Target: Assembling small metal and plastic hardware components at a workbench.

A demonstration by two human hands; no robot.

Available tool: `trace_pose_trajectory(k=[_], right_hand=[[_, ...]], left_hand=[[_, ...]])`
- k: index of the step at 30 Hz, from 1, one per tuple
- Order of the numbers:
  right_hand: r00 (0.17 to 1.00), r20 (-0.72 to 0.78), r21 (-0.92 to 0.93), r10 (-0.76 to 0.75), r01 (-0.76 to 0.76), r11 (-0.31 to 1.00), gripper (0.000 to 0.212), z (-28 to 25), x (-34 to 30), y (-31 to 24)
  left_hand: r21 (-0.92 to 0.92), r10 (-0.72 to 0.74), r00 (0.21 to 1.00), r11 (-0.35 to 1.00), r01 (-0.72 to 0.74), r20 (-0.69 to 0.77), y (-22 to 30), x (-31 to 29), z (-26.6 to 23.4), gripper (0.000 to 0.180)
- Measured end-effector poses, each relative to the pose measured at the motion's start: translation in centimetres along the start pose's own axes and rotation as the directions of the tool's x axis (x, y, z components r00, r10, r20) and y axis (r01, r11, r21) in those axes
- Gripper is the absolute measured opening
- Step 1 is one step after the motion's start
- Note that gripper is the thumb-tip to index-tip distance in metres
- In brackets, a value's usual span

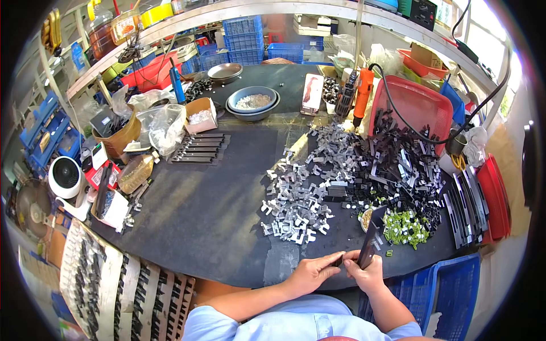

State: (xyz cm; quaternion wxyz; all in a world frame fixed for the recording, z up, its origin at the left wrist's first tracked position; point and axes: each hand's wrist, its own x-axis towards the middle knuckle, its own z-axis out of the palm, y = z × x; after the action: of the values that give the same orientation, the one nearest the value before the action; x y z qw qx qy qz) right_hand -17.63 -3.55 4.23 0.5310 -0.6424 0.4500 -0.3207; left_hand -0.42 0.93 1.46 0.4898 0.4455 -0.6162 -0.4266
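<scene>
I'd best steady the long black bar [371,239] my right hand [368,274] grips while my left hand [310,274] pinches a small dark piece [338,262].

A head-worn fisheye camera is looking down from above the near edge of the dark worktable [210,199], facing toward its far side, sitting fairly close and taking in nearly its whole surface plus its surroundings.
</scene>
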Motion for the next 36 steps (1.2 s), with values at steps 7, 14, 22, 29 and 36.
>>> trace_pose_trajectory(k=[7, 14, 22, 29, 36], right_hand=[[0.988, -0.033, 0.225, -0.153, 0.157, 0.962, 0.008, 0.3, -0.1, 0.7], [1.0, -0.021, 0.374, 0.016, -0.007, 0.928, 0.008, 0.3, -0.4, 0.0], [0.998, 0.045, 0.49, -0.05, 0.022, 0.872, 0.006, -0.3, -0.6, 1.6], [0.986, 0.087, 0.503, -0.141, 0.079, 0.861, 0.007, -0.5, -0.7, 2.6], [0.99, 0.111, 0.337, -0.084, 0.042, 0.941, 0.01, -0.7, -0.6, 2.7]], left_hand=[[0.16, 0.117, 0.993, 0.981, -0.112, -0.02, 0.1, 0.3, 0.3, 0.046], [0.184, 0.204, 0.979, 0.963, -0.197, -0.021, 0.3, 0.5, 0.0, 0.045], [0.191, 0.182, 0.982, 0.963, -0.189, 0.053, 1.1, 0.4, -0.4, 0.042], [0.234, 0.208, 0.976, 0.948, -0.217, 0.066, 0.9, 0.5, -0.3, 0.044], [0.459, 0.296, 0.95, 0.834, -0.307, 0.098, 1.7, 0.7, -0.6, 0.047]])
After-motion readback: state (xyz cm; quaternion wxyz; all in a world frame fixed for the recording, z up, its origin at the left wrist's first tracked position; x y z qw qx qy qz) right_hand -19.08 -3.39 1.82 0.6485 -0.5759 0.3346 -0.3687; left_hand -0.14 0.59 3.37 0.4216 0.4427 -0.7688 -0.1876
